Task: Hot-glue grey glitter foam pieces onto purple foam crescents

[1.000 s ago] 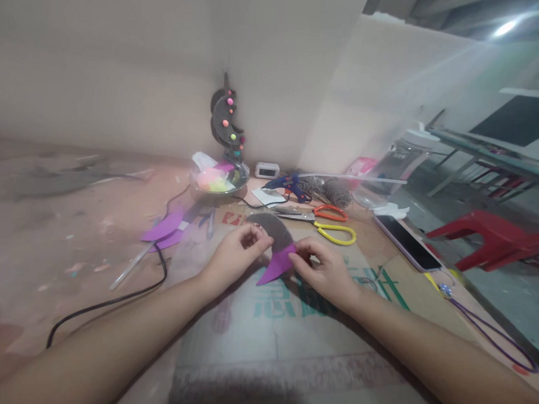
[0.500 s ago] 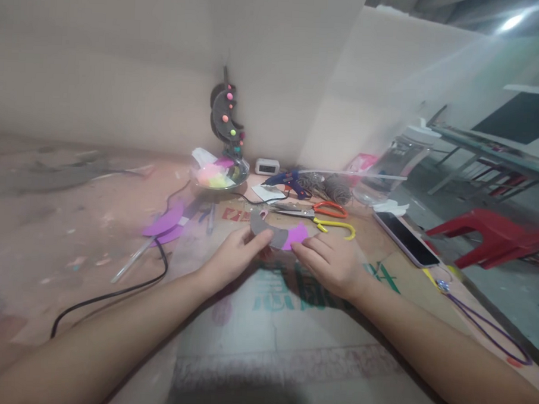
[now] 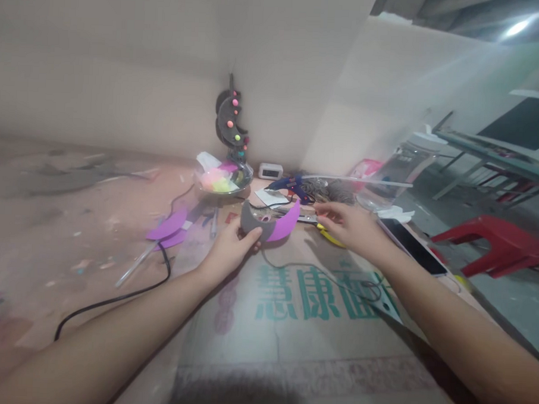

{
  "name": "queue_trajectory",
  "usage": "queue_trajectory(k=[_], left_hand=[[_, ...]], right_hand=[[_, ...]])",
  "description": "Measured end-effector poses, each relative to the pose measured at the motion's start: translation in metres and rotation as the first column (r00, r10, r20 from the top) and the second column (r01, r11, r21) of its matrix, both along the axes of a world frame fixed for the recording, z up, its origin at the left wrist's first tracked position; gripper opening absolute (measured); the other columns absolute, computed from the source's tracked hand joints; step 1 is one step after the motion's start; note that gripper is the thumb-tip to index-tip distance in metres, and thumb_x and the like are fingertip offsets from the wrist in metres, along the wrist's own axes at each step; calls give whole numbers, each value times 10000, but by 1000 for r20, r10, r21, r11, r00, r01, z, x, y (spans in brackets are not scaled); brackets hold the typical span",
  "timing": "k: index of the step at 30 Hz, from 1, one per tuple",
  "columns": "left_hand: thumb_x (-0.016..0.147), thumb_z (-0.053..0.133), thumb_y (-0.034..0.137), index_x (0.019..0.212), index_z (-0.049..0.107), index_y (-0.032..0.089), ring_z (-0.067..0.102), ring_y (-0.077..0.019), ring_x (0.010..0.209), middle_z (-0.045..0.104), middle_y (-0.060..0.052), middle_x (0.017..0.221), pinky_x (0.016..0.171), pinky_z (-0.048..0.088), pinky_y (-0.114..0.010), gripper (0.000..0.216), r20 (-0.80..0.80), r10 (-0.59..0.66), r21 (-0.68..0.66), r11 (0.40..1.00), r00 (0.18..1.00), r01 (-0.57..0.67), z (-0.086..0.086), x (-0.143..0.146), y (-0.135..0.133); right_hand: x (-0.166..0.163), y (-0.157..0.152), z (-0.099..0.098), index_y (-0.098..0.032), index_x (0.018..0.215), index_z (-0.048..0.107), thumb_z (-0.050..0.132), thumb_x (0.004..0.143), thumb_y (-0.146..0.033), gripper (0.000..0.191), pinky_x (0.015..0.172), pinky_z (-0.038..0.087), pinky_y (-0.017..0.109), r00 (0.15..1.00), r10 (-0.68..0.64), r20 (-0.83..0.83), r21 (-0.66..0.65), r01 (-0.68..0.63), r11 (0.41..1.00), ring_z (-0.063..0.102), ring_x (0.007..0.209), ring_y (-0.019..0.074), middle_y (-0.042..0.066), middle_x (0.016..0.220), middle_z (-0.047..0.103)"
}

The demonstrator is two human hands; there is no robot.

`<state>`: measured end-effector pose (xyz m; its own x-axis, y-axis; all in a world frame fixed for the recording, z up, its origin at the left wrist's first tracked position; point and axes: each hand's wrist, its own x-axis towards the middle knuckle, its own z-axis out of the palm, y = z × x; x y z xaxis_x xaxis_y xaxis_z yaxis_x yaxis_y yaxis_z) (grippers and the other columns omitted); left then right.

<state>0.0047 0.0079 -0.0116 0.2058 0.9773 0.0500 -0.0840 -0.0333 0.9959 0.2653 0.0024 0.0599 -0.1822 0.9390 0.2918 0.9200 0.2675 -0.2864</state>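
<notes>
A crescent-shaped purple piece point(image 3: 286, 224), its left part covered in grey yarn, is pinched between the thumb and fingers of my left hand point(image 3: 232, 248). From it a strand of grey yarn point(image 3: 302, 265) trails right over the cardboard. My right hand point(image 3: 351, 228) is at the handles of the scissors point(image 3: 308, 218), fingers curled over them. It hides the orange handle, while part of the yellow one shows below. The scissors lie flat, blades pointing left behind the crescent.
Behind stand a bowl point(image 3: 223, 188) of coloured bits, a yarn-covered crescent ornament point(image 3: 231, 120), a small clock point(image 3: 271, 171), a blue glue gun point(image 3: 290, 185) and a water bottle point(image 3: 400, 169). Purple cutouts point(image 3: 168, 226) and a black cord point(image 3: 108, 302) lie left, a phone point(image 3: 413, 247) right.
My right hand has left the crescent's purple end and moved right to the scissors. More of the purple end and the loose yarn strand now show. My left hand still holds the crescent.
</notes>
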Motion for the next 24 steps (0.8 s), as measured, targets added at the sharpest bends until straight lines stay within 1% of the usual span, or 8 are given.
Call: queue_trajectory(k=[3,5,8,11,14,17,21,24], left_hand=[[743,660,397,923,557,120,552,-111,576,600,-8,682,587,450,-233,346,2,7,-21,1000,1000,-7,1,1,0],[753,649,400,890,560,118,547,-112,576,591,-7,657,576,438,-226,326,-30,15,-22,1000,999,-16,2,0,0],[773,631,405,850,570,122,518,-108,555,572,2,616,538,403,-212,299,-92,21,26,999,996,-19,5,-2,0],[785,623,401,854,585,120,490,-102,533,551,12,591,499,364,-201,291,-144,30,59,998,989,-22,8,-3,0],[796,608,418,879,582,122,480,-95,511,532,23,575,477,352,-195,309,-116,10,42,999,993,-5,7,-3,0],[802,596,444,902,566,130,466,-88,482,509,36,555,453,348,-189,332,-62,-18,7,1000,998,18,4,-1,1],[788,609,458,895,538,143,456,-75,458,502,45,567,434,356,-182,341,-1,-39,-19,999,999,39,3,0,1],[790,600,467,863,508,157,409,-63,411,452,73,518,397,319,-172,331,7,-39,-36,999,999,40,3,1,1]], right_hand=[[9,43,-7,-147,1216,580,571,839,-352,429,827,520,344,982,-99,-159,-127,79,989,664,945,224,117,1199,648],[8,70,-15,-137,1268,546,603,817,-342,499,912,492,363,973,-93,-211,-120,68,990,631,1045,239,133,1273,602],[-1,103,-26,-136,1264,551,636,792,-342,522,958,463,361,954,-58,-295,-133,19,991,613,1081,228,135,1275,601],[-15,122,-37,-151,1156,623,654,767,-388,457,922,476,349,950,-51,-308,-181,-6,984,640,1012,219,107,1152,675],[-25,128,-43,-137,1048,658,657,748,-373,382,820,511,348,952,-106,-286,-193,51,980,670,875,227,101,960,726],[-29,127,-40,-132,941,673,633,749,-327,276,699,522,302,950,-156,-272,-203,102,974,671,731,209,79,775,726],[-24,116,-21,-138,845,676,593,774,-334,223,601,496,244,947,-168,-275,-199,115,973,665,679,189,67,688,709],[-18,94,-4,-149,869,680,554,807,-344,240,564,486,237,924,-179,-338,-235,102,967,679,698,198,68,675,709]])
